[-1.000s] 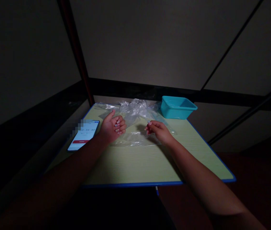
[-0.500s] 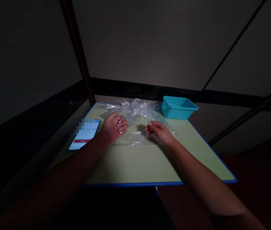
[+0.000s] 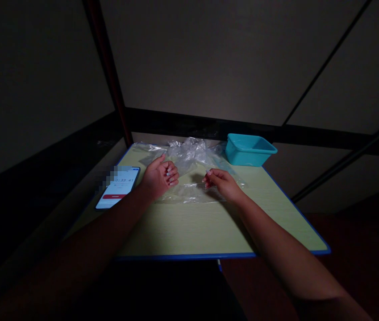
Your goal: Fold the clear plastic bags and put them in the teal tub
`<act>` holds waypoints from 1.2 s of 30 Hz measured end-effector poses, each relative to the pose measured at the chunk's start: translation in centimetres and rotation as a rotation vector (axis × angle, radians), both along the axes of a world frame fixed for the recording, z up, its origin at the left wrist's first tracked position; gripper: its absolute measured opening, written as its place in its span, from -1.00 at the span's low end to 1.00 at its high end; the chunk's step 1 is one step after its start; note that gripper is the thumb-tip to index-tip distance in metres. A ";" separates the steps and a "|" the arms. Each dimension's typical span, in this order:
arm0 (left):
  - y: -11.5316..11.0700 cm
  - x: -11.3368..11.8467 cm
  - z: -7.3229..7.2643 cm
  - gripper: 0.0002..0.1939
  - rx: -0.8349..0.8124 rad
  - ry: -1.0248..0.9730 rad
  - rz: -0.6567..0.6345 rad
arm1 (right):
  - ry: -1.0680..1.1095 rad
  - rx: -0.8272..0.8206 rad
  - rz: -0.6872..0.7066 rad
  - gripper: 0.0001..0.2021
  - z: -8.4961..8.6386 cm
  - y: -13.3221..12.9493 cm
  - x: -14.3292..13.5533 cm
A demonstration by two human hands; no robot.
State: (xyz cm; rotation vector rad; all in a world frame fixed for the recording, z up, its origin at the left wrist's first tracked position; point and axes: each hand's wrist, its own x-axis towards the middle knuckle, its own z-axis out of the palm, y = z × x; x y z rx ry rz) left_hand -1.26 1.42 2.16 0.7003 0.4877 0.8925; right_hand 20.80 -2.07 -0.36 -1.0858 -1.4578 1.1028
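My left hand (image 3: 161, 174) hovers above the left part of a clear plastic sheet or bag (image 3: 192, 154). Its palm is turned up, the thumb stands apart, the fingers curl loosely, and nothing lies in it. Opposite it, my right hand (image 3: 221, 180) is over the sheet's right part, casting a shadow below. Its fingers are bent in, with thumb and forefinger close together; no object shows between them. The plastic is crumpled into a shiny heap at the back and spreads flatter towards me between the hands.
A lit phone (image 3: 118, 189) with a running timer lies on the table's left side. At the back right corner stands a turquoise plastic basin (image 3: 249, 151). The pale table (image 3: 189, 232) has a blue edge; dark panelled walls (image 3: 202, 67) rise behind and to the left.
Both hands keep nearly the same pose and place. The timer on the phone has moved on; the plastic and the basin stay put.
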 end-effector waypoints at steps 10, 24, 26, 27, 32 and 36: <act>-0.1 -0.1 -0.1 -0.49 0.013 -0.019 -0.046 | -0.009 0.003 -0.011 -0.52 0.3 -0.1 0.1; -0.5 0.0 0.2 -0.51 0.019 -0.004 -0.043 | -0.025 0.012 -0.010 -0.53 0.3 -0.1 0.1; -0.5 0.0 0.3 -0.51 0.025 -0.004 -0.033 | -0.023 0.012 -0.005 -0.54 0.3 -0.2 0.0; -0.5 0.1 0.3 -0.51 0.025 -0.003 -0.025 | -0.025 0.011 -0.003 -0.54 0.2 -0.2 0.0; -0.4 0.1 0.3 -0.51 0.027 0.007 -0.003 | -0.047 0.006 -0.006 -0.53 0.3 -0.3 0.0; -0.3 0.1 0.2 -0.53 0.047 0.018 -0.016 | -0.045 0.017 -0.019 -0.52 0.5 -0.3 0.0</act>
